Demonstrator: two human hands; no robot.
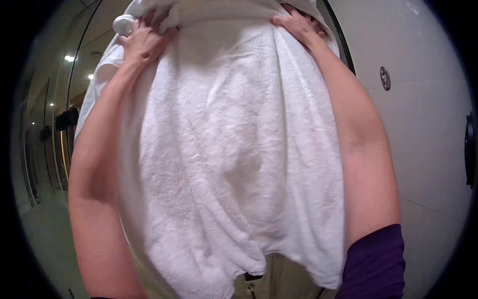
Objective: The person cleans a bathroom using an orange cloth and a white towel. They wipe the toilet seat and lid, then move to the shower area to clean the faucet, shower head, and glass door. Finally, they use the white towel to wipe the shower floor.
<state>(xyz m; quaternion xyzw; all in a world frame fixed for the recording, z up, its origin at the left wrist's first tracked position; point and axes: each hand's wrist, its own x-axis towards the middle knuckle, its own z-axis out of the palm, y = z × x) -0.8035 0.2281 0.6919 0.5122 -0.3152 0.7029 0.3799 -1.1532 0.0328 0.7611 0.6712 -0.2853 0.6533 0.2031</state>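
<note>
A large white terry towel (231,130) hangs in loose vertical folds between my forearms and fills the middle of the view. Near its upper left part, my left hand (143,41) grasps the cloth, some fingertips lost among the folds. Beside those fingers is a small rounded white shape (124,24), perhaps a fold of towel. My right hand (298,26) grips the upper right part, thumb on the near face and the other fingers partly hidden. The towel's lower edge is uneven, with a raised gap near the bottom middle.
A glass panel (44,157) with reflected lights stands on the left. On the right is a pale wall (414,149) with a small oval metal fitting (385,78). A dark fixture (469,149) sits at the far right rim. A small dark object (254,276) shows below the towel.
</note>
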